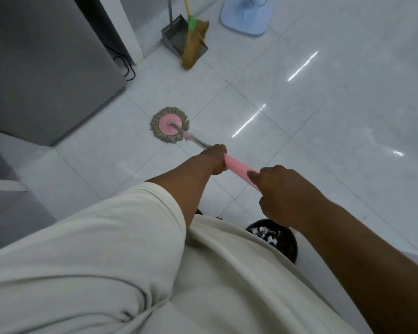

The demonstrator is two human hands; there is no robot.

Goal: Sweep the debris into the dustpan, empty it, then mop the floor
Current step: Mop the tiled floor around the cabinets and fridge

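Pink grip of the mop (170, 125) is partly hidden by fingers curled round it: left hand (215, 159) lower, right hand (282, 189) at its end. Shirt (227, 273) covers half the bin (288, 247). Broom (193, 44) and dustpan (176, 37) handles are cut off. Its head, a pink disc fringed beige, lies on the floor (299, 104).

A grey cabinet (46, 63) stands on a floor (323, 121) of glossy white tiles with thin dark grout lines. A black cable (126, 66) loops down at the cabinet's far corner, beside a white wall (128, 25). Well right of the cabinet sits a pale blue stand base (246, 18), and bright light streaks (302, 66) glint on the tiles
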